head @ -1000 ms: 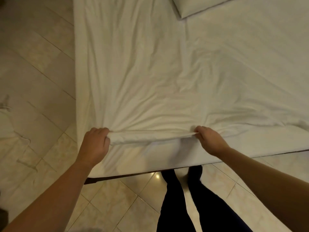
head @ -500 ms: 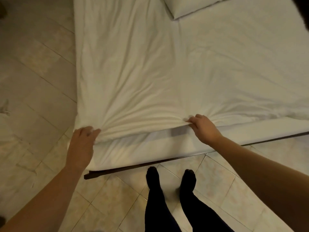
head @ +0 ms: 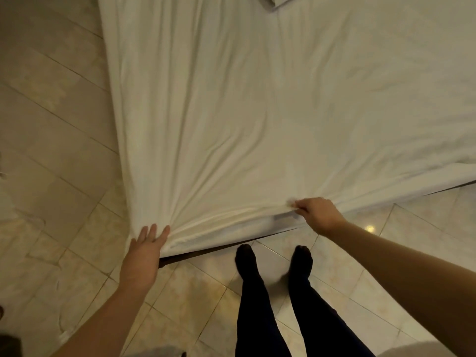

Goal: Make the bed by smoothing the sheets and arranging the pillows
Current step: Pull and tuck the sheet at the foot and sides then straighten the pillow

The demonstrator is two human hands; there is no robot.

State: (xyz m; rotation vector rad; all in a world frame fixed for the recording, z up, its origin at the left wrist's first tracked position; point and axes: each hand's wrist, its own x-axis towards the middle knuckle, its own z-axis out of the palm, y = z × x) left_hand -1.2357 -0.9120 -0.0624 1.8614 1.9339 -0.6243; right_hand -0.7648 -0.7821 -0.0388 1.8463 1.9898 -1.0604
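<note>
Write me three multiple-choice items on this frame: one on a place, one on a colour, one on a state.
1. Where does the pillow lie?
A) on the sheet, at the view's top edge
B) on the floor tiles
C) against the person's feet

2. What colour is the sheet?
A) blue
B) white
C) striped red

3. What is the right hand doing?
A) resting flat on the tiles
B) lifting the pillow
C) pinching the sheet's near edge

Answers:
1 A: only its corner shows up there, lying on the sheet.
2 B: the cloth is plain white all over.
3 C: its fingers curl round a fold at the sheet's near edge.
</note>
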